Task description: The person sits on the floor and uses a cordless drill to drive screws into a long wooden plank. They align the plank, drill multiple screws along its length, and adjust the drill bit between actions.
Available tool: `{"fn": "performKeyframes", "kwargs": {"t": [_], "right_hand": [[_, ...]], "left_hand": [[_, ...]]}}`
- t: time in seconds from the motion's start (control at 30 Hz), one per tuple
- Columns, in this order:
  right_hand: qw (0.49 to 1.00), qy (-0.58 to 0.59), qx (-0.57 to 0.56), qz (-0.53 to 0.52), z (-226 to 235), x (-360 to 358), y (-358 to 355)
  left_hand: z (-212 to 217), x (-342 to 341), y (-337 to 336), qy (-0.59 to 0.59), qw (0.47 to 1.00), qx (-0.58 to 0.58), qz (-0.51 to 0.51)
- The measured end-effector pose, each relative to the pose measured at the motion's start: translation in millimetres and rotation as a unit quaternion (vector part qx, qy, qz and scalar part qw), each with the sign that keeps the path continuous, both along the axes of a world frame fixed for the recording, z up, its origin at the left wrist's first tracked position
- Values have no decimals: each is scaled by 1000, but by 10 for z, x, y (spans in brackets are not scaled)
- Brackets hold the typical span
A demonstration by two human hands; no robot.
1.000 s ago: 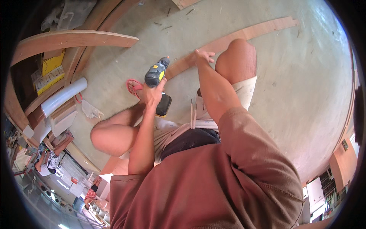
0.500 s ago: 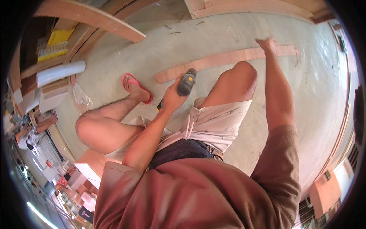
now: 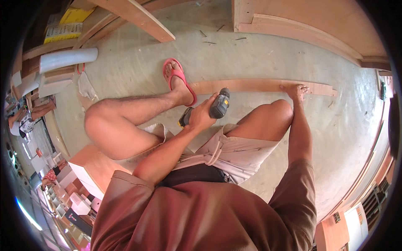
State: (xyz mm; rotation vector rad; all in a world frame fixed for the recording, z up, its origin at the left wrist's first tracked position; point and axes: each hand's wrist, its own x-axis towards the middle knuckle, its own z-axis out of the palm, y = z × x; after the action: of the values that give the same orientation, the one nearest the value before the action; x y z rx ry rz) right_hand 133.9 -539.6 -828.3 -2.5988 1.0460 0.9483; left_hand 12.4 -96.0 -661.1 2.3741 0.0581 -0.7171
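Observation:
My left hand (image 3: 202,116) is wrapped around the grip of a black and grey cordless drill (image 3: 220,104) with yellow details. The drill is over the floor between my legs, its nose toward a long thin wooden strip (image 3: 247,85) lying flat. At the strip's right part rests my right hand (image 3: 296,92), thumb spread to the left and fingers to the right. The red flip-flop (image 3: 180,75) on my left foot is at the strip's left end and hides part of it.
Several nail-like slivers (image 3: 210,42) lie on the concrete floor (image 3: 234,62). A large wooden panel frame (image 3: 293,29) stands at far right. A board (image 3: 138,19) juts out at far left, near a plastic-wrapped roll (image 3: 69,60). A wooden box (image 3: 98,167) is by my left hip. Another person (image 3: 27,119) is at left.
My right hand has come down onto the strip, left of its right end. My left foot has moved to the strip's left end. The view has turned, and the drill stays in my left hand.

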Motion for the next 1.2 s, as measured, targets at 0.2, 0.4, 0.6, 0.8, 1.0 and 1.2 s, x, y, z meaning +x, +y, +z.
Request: {"fn": "performKeyframes", "kwargs": {"t": [0.2,0.4,0.6,0.8,1.0,1.2], "right_hand": [[999,-26,13,18,119,-115,-46],[999,17,-11,42,-139,-110,-162],[997,22,-14,76,-239,-206,-235],[997,34,-1,69,-150,-195,-60],[998,25,-14,55,-160,-282,-99],[996,53,-13,74,-4,-206,2]], "left_hand": [[-5,-15,-13,23,1000,-14,2],[60,72,-33,43,999,-27,14],[81,148,-46,60,998,0,18],[130,138,-73,59,997,-1,40],[85,107,-83,57,998,12,20],[180,147,-117,87,996,25,19]]}}
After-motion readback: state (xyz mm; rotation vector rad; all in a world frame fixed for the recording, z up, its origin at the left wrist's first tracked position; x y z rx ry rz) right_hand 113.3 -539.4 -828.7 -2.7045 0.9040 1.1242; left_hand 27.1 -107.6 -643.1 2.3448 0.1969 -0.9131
